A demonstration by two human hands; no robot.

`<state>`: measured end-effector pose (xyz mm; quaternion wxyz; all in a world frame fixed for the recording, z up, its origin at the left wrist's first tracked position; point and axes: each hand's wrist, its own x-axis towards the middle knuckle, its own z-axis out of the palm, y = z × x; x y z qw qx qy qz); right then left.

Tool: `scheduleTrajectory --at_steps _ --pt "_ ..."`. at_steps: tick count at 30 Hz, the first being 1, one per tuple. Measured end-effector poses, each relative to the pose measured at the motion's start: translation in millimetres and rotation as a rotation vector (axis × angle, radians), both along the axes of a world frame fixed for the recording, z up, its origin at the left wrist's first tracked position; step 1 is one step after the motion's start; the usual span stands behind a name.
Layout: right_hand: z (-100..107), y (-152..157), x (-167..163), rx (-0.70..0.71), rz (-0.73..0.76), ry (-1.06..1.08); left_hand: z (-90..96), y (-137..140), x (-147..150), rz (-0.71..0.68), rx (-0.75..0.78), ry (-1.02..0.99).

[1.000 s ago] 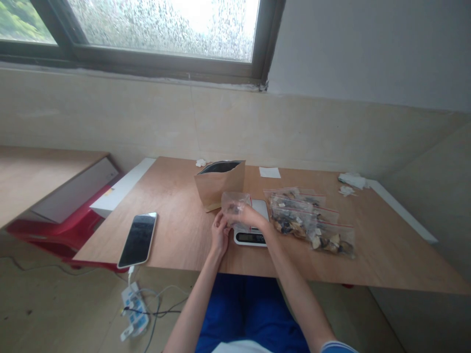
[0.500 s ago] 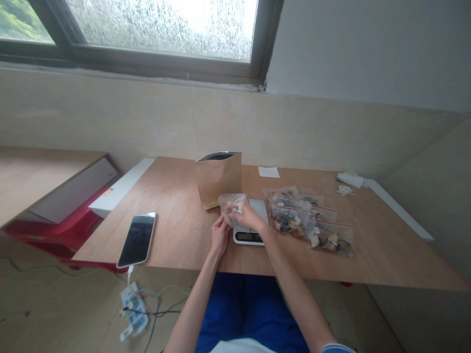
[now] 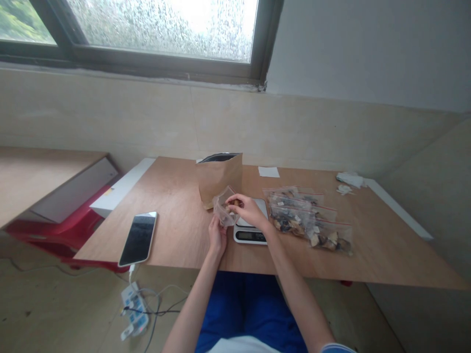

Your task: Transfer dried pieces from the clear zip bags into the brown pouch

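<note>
My left hand is closed on the lower edge of a clear plastic zip bag, which it holds tilted in front of the brown paper pouch. My right hand pinches a small brown dried piece at the bag's opening; its exact kind is too small to tell. Beneath my right hand and wrist lies a white kitchen scale, partly covered, its dark display facing me. The pouch stands upright with its silvery inner top gaping.
Several filled zip bags of dried pieces lie right of the scale. A phone on a charging cable rests at the left, above a power strip on the floor. White paper and crumpled white scraps lie at the back.
My right hand has come out of the clear bag, rising slightly with brown pieces now visible at its fingertips. The bag has shifted a little left and tilted.
</note>
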<state>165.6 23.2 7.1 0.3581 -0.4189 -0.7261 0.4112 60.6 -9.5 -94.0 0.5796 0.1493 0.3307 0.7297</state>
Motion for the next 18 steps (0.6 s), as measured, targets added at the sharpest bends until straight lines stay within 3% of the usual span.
scheduleTrajectory --at_steps 5,11,15,18 --pt "20 15 3 0.063 -0.052 0.245 -1.9 2 1 0.025 0.007 0.006" --pt "68 54 -10 0.33 -0.194 0.39 -5.2 1 -1 0.024 0.007 0.015" --pt "92 81 -27 0.507 -0.199 0.275 -7.2 1 -2 0.001 0.012 0.016" --pt "94 98 -36 0.58 -0.152 0.083 -8.9 1 -3 -0.005 0.015 0.017"
